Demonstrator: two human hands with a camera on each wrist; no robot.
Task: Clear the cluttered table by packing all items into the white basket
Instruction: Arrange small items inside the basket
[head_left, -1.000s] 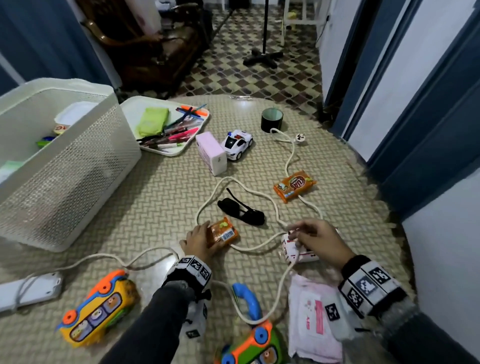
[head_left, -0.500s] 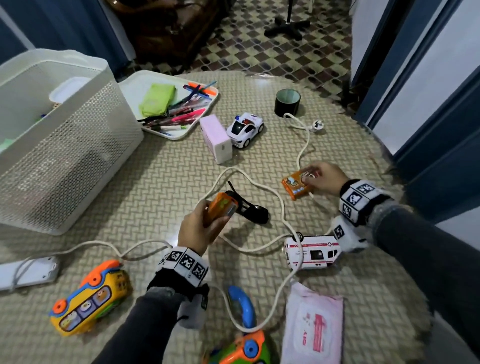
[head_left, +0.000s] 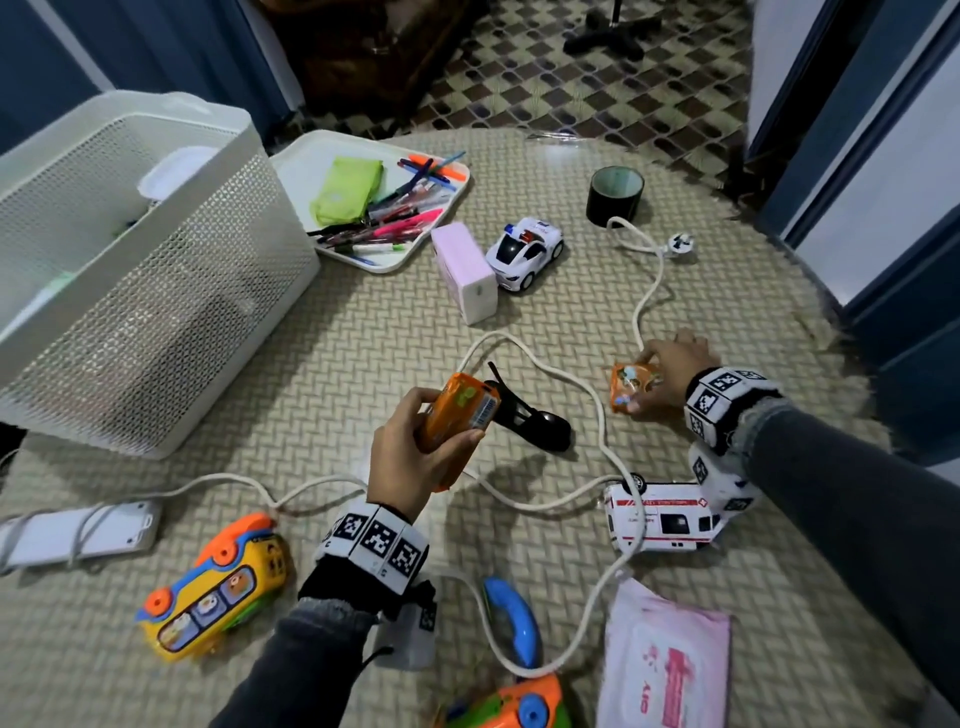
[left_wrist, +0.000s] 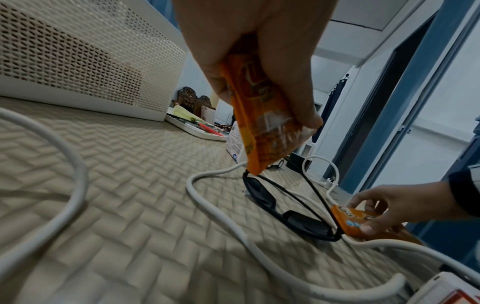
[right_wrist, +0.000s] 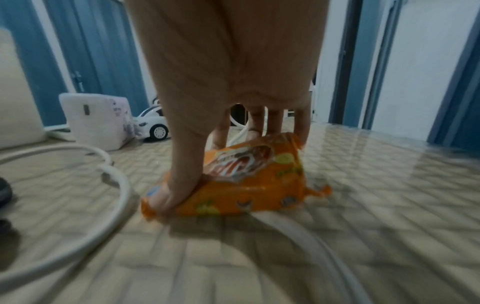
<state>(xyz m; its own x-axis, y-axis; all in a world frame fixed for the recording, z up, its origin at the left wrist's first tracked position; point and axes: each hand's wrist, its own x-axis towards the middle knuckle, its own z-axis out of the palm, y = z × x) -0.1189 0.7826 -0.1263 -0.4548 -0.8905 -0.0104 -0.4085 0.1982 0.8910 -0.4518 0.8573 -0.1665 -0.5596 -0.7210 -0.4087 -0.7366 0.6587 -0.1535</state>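
Two orange packets in play, one per hand! The left hand (head_left: 415, 457) grips its orange packet (head_left: 460, 415) clear of the table, above the sunglasses (head_left: 535, 423), ready, I'd say, to swing toward the white basket (head_left: 156, 291) on the left. The right hand (head_left: 670, 371) pinches the second packet (right_wrist: 249, 174), thumb at one end and fingers at the other, still on the table beside the white cable (head_left: 602, 415). Two toy cars, two toy phones wait.
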